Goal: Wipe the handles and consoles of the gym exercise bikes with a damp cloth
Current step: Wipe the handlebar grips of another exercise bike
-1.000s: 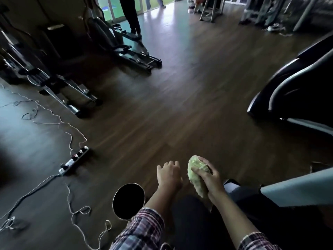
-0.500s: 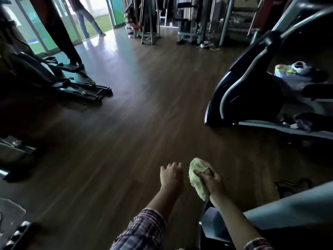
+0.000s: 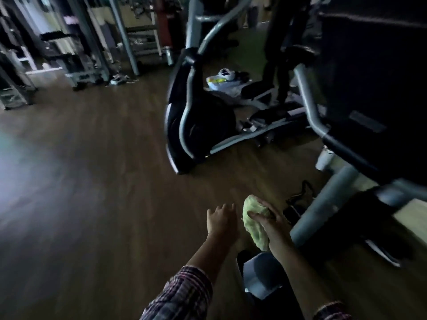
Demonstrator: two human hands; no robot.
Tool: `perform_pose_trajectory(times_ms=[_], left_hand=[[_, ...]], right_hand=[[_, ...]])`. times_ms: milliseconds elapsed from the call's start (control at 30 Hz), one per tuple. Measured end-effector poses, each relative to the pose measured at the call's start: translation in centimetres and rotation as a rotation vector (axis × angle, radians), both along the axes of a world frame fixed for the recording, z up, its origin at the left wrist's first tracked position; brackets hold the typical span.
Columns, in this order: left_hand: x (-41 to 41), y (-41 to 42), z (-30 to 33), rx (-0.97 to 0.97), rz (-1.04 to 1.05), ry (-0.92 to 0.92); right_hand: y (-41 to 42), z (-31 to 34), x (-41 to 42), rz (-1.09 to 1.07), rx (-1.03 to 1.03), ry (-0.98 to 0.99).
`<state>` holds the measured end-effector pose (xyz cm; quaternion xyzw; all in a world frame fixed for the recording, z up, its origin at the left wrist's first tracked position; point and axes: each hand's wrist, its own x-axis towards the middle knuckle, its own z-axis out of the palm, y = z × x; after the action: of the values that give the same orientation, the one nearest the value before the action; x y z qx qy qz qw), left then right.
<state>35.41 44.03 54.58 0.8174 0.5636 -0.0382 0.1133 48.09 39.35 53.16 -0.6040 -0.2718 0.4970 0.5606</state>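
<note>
- Head view blurred throughout by motion and very dim; fine detail on the machines hard to make out.
- Two hands in view, both low in the middle, with two plaid shirt sleeves [image 3: 184,294] cut off by the bottom edge.
- Right hand [image 3: 269,221] wrapped round one crumpled pale-green cloth [image 3: 254,224], thumb and fingers curled over it; part of the cloth hidden under the fingers and palm.
- Left hand [image 3: 220,221] just beside the cloth, not touching it, fingers spread and relaxed, gripping nothing.
- One black-and-silver elliptical exercise machine [image 3: 198,116] on the brown wood-plank floor [image 3: 92,192] ahead; top of its frame cut off by the upper edge.
- One nearer dark machine with a grey tubular frame [image 3: 323,211] at right, mostly cut off by the right edge and lost in shadow; no console or handle grips to be told apart on it.
- Grey rounded base part [image 3: 261,280] under the right forearm, partly hidden.
- One black cable [image 3: 300,195] coiled on the floor beside the grey tube.
- White and yellow bundle [image 3: 221,79] on the floor behind the elliptical, too blurred to identify.
- Grey weight racks [image 3: 69,54] at upper left, count unclear through blur.
</note>
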Motion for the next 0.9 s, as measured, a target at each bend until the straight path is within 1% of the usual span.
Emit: perform_pose_trajectory(times_ms=[100, 200, 267, 367, 500, 633, 767, 833, 900], left_hand=[[0.9, 0.2, 1.4, 0.016, -0.166, -0.040], [1.7, -0.8, 4.0, 0.050, -0.341, -0.116], [2.3, -2.0, 6.0, 0.049, -0.448, -0.147], [3.4, -3.5, 7.8, 0.096, -0.567, -0.203], [4.8, -5.4, 10.6, 0.169, -0.704, -0.288], [6.1, -6.9, 14.3, 0.267, -0.807, -0.376], [7.1, -7.9, 18.6, 0.347, -0.855, -0.512], [7.6, -8.5, 20.9, 0.415, -0.881, -0.563], [7.9, -9.1, 23.2, 0.473, -0.890, -0.616]], right_hand=[[-1.9, 0.7, 0.1, -0.172, 0.025, -0.065], [-4.7, 2.3, -0.2, -0.330, 0.017, -0.065], [-6.7, 3.2, -0.6, -0.482, 0.026, -0.055], [-9.5, 4.3, -1.1, -0.588, 0.050, -0.117], [-12.6, 6.9, -1.3, -0.855, 0.146, -0.154], [-14.8, 10.6, -0.9, -0.996, 0.230, -0.155], [-16.9, 14.9, -0.2, -1.093, 0.350, -0.170], [-17.8, 17.1, 0.2, -1.148, 0.411, -0.230], [-18.6, 19.1, 0.5, -1.206, 0.467, -0.330]])
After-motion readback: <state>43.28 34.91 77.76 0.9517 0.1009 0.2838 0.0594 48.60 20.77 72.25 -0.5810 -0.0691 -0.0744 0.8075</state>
